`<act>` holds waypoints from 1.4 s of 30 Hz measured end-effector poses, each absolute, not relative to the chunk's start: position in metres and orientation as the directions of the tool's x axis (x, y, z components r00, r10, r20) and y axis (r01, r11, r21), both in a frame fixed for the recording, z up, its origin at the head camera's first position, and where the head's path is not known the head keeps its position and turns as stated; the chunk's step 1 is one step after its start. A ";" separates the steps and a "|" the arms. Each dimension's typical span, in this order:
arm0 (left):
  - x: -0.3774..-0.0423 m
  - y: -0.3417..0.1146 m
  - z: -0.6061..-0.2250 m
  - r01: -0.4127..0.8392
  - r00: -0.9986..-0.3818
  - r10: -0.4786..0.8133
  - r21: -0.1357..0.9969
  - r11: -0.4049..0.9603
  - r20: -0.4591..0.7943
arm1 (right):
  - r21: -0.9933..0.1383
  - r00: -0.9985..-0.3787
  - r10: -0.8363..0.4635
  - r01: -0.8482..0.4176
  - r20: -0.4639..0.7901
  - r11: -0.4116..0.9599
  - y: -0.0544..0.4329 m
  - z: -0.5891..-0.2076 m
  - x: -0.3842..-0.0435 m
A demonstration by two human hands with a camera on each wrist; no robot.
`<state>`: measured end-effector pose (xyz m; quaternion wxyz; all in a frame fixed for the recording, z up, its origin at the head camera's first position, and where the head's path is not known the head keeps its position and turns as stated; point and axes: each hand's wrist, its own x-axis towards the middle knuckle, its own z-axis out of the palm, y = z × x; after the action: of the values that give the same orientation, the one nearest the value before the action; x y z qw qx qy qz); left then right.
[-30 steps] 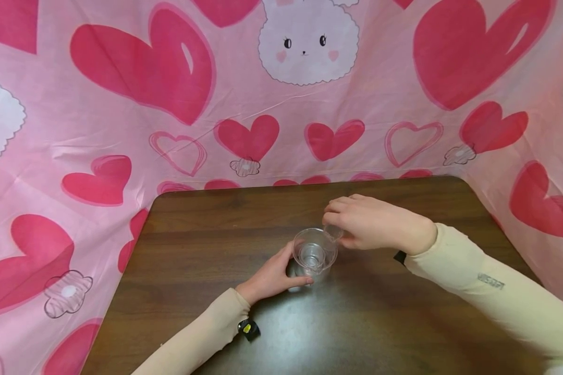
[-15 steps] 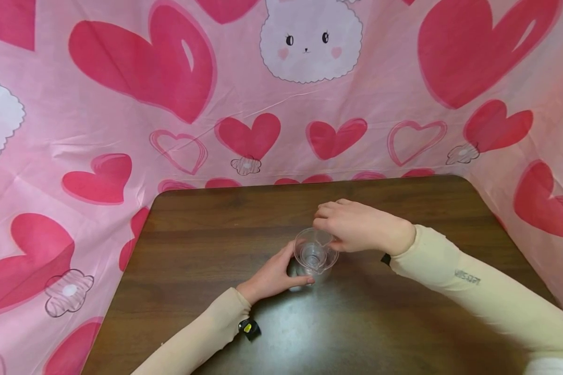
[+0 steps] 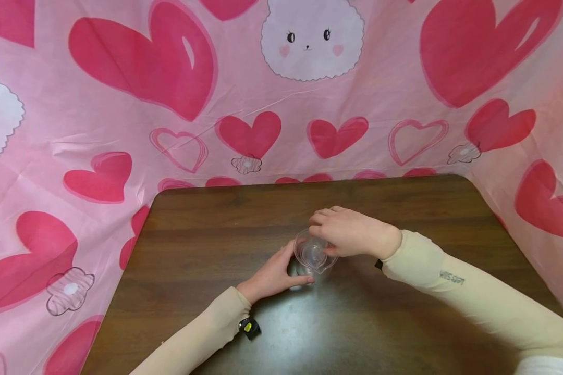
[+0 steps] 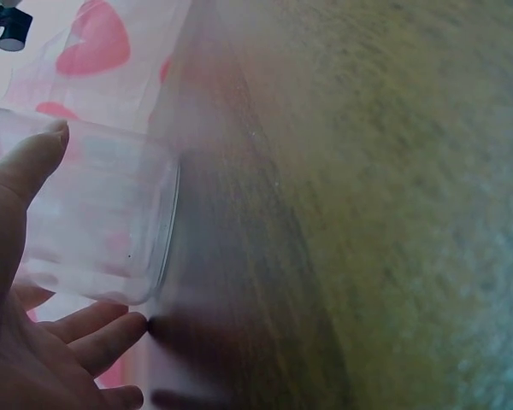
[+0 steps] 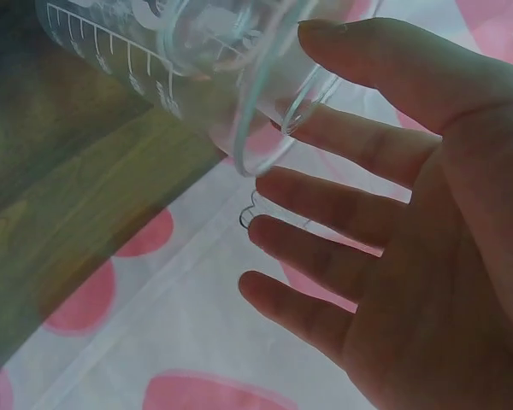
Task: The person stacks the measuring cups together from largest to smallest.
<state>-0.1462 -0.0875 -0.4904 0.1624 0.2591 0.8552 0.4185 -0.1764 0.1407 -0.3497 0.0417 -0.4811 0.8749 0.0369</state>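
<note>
A clear graduated beaker [image 3: 304,269] stands upright on the brown table, its white scale marks visible in the right wrist view. My left hand [image 3: 269,275] holds it low at the left side, thumb in front and fingers behind; the left wrist view shows the thumb along the clear wall [image 4: 94,222]. From above, my right hand [image 3: 352,230] pinches a smaller clear beaker [image 3: 316,245] at its rim, between thumb and index finger. This smaller beaker is partly inside the larger one's mouth. The other right fingers [image 5: 316,256] extend past the rim.
The dark wood-grain table [image 3: 225,219] has rounded far corners. Pink cloth [image 3: 262,94] with red hearts hangs behind it and along both sides. A black wrist device [image 3: 249,328] sits at the left cuff.
My right hand has moved left and slightly nearer, bringing the smaller beaker from beside the rim into the larger beaker's mouth. The left hand keeps its hold, almost unmoved.
</note>
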 end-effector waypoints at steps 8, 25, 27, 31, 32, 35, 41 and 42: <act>-0.146 -0.087 -0.489 0.285 -0.811 0.579 0.811 0.512 -0.081 | 0.058 -0.537 -0.836 -0.844 -0.117 0.534 0.137 -0.361 -0.177; -0.145 -0.088 -0.490 0.274 -0.817 0.568 0.800 0.533 -0.099 | 0.158 -0.543 -0.834 -0.836 -0.100 0.525 0.128 -0.377 -0.174; -0.145 -0.088 -0.490 0.277 -0.816 0.570 0.800 0.532 -0.097 | 0.162 -0.544 -0.833 -0.835 -0.101 0.526 0.127 -0.378 -0.174; -0.145 -0.089 -0.489 0.278 -0.812 0.575 0.804 0.526 -0.096 | 0.168 -0.548 -0.830 -0.832 -0.104 0.528 0.125 -0.377 -0.174; -0.145 -0.089 -0.489 0.277 -0.812 0.576 0.804 0.526 -0.097 | 0.171 -0.548 -0.830 -0.832 -0.104 0.528 0.125 -0.377 -0.173; -0.145 -0.089 -0.489 0.276 -0.810 0.578 0.807 0.522 -0.097 | 0.186 -0.546 -0.832 -0.832 -0.101 0.523 0.124 -0.378 -0.173; -0.146 -0.089 -0.489 0.285 -0.808 0.582 0.805 0.520 -0.090 | 0.207 -0.545 -0.833 -0.830 -0.099 0.518 0.123 -0.379 -0.174; -0.146 -0.089 -0.489 0.285 -0.808 0.583 0.805 0.520 -0.090 | 0.208 -0.545 -0.832 -0.829 -0.099 0.519 0.123 -0.379 -0.174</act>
<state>-0.1456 -0.0892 -0.4892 0.1776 0.2541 0.8535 0.4188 -0.1736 0.1231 -0.3790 -0.0063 -0.4768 0.8714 0.1157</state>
